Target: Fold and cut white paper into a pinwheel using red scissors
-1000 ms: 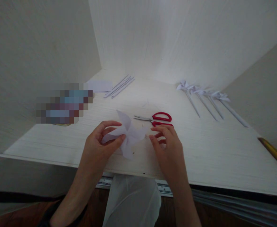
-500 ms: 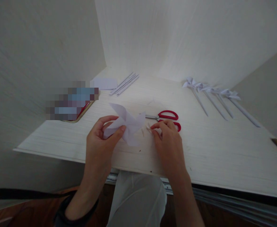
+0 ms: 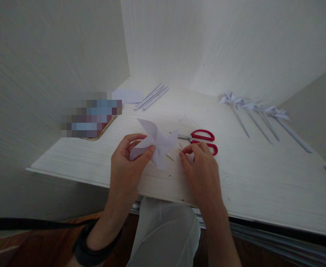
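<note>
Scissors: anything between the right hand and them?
Nothing visible. The right hand sits just in front of the red scissors, fingertips on small sticks beside the paper pinwheel that the left hand pinches.

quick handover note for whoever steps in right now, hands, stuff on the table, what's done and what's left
Left hand: pinching the folded paper pinwheel head between thumb and fingers, held just above the table.
Right hand: fingertips down by some small thin sticks beside the pinwheel head; whether its grip has one is unclear.
Red scissors lie closed just behind the right hand. Loose paper rods lie at the back left.
Done: finished pinwheels on rods, back right.
Left: this head has no rod yet.
</note>
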Demonstrator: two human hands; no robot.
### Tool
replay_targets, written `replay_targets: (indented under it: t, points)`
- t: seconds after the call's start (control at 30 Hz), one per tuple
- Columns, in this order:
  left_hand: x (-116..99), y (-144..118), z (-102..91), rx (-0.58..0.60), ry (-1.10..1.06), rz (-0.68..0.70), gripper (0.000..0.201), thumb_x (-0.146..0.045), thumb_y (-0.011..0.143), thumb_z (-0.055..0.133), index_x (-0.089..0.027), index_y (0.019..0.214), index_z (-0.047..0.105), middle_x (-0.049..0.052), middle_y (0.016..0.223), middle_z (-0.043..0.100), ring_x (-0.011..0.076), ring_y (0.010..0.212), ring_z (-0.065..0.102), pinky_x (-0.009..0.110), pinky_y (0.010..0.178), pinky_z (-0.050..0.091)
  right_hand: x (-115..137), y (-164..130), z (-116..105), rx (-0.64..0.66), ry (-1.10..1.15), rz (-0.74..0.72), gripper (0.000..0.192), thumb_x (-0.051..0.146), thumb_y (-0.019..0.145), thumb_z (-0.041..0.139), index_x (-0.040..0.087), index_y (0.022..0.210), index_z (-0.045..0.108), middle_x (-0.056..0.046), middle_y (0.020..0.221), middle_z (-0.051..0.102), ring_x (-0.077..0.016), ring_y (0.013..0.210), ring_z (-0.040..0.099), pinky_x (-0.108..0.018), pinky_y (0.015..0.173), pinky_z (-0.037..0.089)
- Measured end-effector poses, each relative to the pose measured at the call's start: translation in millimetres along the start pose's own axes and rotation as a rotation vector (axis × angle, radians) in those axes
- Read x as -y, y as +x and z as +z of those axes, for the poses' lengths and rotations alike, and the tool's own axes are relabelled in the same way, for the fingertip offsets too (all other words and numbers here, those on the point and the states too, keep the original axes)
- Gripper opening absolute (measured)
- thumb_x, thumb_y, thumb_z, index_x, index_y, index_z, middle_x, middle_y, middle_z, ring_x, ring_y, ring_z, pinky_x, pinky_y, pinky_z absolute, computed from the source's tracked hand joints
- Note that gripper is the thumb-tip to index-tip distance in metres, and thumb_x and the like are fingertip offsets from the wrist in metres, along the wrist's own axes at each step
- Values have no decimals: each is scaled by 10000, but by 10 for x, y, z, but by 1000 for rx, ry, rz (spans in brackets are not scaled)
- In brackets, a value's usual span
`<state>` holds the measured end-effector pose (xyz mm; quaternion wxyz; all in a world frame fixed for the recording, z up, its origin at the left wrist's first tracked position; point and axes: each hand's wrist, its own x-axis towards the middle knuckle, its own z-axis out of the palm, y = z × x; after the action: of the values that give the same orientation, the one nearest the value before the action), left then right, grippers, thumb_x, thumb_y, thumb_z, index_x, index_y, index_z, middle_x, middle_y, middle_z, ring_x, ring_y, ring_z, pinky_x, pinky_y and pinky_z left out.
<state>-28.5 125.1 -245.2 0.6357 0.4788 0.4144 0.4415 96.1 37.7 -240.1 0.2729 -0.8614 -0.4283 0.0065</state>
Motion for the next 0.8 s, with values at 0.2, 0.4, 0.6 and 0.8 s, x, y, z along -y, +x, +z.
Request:
replay_targets:
  t: [0.2, 0.4, 0.6, 0.8]
  points:
    - [6, -6, 0, 0, 41, 28, 244, -202, 683, 779, -207, 884, 640, -34, 775, 715, 119, 680, 666, 186, 603, 511, 77, -216, -150, -138, 390, 165, 32, 225, 855, 591, 217, 825, 583, -10, 746, 658, -183, 673, 618, -342, 659, 464]
    - [20, -20, -11, 26, 102, 33, 191, -219, 718, 777, -216, 885, 683, -34, 809, 723, 120, 709, 679, 179, 607, 520, 315, -419, -98, -64, 879, 200, 109, 161, 820, 646, 258, 858, 615, 38, 799, 633, -121, 734, 618, -243, 650, 503]
    - [-16, -67, 8, 21, 220, 38, 166, -240, 728, 762, -210, 872, 685, -24, 793, 717, 150, 726, 686, 200, 571, 507, 454, -356, 53, -118, 933, 221, 140, 133, 789, 636, 241, 817, 551, 46, 726, 573, -117, 670, 562, -253, 605, 476]
    - [-36, -98, -6, 36, 310, 84, 128, -255, 756, 740, -208, 867, 698, -25, 800, 715, 146, 729, 680, 198, 576, 503, 461, -336, 93, -109, 935, 222, 144, 134, 790, 622, 233, 780, 518, 49, 701, 534, -112, 641, 519, -254, 582, 446]
